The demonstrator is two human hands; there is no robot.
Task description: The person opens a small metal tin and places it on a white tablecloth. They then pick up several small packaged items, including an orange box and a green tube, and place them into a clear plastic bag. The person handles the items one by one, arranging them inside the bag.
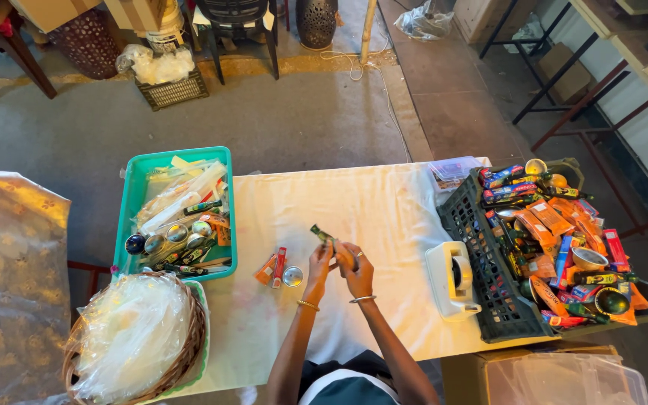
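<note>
A small dark green sachet (322,234), narrow and slightly tilted, was held above the white-covered desk (384,210), near its middle. It was pinched in the grip of the left hand (321,262), with the right hand (355,264) closed against it just beside; what the right fingers clasped could not be told. The sachet's lower end was hidden by the fingers, and its print was too small to make out. An orange packet (266,268), a red stick (279,267) and a small round tin (292,276) were seen left of the hands. Both forearms were cut off at the bottom edge.
</note>
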